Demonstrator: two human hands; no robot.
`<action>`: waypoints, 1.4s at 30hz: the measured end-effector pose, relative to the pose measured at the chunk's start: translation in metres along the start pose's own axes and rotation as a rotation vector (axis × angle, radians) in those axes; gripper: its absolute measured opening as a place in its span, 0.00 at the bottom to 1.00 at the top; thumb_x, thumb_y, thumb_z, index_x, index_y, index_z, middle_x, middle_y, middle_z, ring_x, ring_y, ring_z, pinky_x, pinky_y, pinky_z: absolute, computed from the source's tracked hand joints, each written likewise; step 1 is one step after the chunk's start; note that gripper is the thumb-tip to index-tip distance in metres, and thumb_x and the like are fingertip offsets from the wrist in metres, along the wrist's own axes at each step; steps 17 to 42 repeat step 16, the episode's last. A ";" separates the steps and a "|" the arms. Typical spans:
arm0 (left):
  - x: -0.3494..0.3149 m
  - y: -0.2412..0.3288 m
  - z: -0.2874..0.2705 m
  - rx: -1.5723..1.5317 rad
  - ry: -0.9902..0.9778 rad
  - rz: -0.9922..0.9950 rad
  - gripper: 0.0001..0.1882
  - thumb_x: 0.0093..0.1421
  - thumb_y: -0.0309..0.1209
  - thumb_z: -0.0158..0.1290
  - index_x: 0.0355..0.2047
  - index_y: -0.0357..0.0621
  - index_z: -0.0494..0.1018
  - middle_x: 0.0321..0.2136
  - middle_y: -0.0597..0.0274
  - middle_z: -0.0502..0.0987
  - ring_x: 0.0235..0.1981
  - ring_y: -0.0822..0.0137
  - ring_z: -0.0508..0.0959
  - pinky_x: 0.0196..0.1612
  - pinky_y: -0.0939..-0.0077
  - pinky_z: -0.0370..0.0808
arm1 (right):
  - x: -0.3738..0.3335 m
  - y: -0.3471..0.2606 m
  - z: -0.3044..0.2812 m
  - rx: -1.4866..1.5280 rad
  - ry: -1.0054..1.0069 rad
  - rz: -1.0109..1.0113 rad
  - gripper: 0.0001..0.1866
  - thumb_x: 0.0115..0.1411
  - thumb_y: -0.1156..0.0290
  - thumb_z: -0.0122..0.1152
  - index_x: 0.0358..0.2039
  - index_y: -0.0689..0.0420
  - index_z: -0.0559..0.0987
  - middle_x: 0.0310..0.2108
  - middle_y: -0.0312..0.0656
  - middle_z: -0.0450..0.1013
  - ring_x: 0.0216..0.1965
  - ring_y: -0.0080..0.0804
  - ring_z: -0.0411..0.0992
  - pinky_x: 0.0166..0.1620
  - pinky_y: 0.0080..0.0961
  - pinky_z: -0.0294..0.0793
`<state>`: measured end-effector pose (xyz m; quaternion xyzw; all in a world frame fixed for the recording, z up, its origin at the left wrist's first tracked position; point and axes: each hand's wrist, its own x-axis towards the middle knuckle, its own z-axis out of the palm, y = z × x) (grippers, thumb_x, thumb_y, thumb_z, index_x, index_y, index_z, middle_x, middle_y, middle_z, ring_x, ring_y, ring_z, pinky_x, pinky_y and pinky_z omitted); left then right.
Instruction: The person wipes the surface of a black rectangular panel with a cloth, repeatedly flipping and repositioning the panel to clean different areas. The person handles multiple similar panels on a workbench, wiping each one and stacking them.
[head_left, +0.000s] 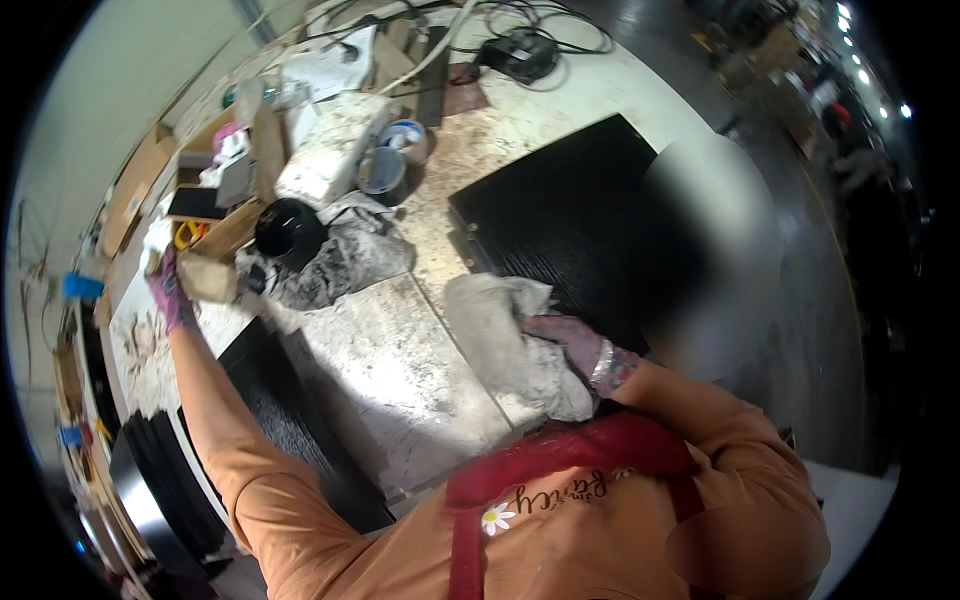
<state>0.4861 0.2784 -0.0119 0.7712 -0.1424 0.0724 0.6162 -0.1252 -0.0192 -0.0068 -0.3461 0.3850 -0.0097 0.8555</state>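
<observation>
My right hand [575, 345], in a stained pinkish glove with a shiny band at the wrist, is closed on a crumpled grey-white rag [500, 330]. The rag hangs over the bench beside a black wood-grained panel [570, 210]. Far to the left, my left hand [172, 290] wears a purple glove. Its fingers are drawn together at a small white thing [158, 238], too unclear to name. Touching or just beside that hand is a tan block [208, 278]. A glossy black round object [290, 233] sits on a black-smeared cloth [350, 255].
A wooden tray [225, 230] holds yellow-handled scissors [187, 234] and small items. Plastic tubs [382, 172] stand near a white block [335, 145]. Cables and a black power adapter [520, 55] lie at the far end. Another black panel [290, 410] lies near my left forearm.
</observation>
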 end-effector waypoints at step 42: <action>-0.185 0.175 0.043 0.626 -0.275 0.833 0.24 0.47 0.22 0.61 0.47 0.44 0.74 0.45 0.57 0.78 0.50 0.60 0.76 0.55 0.66 0.70 | 0.043 -0.027 0.045 0.329 -0.305 0.081 0.18 0.60 0.61 0.60 0.47 0.59 0.77 0.43 0.46 0.78 0.42 0.37 0.78 0.52 0.33 0.75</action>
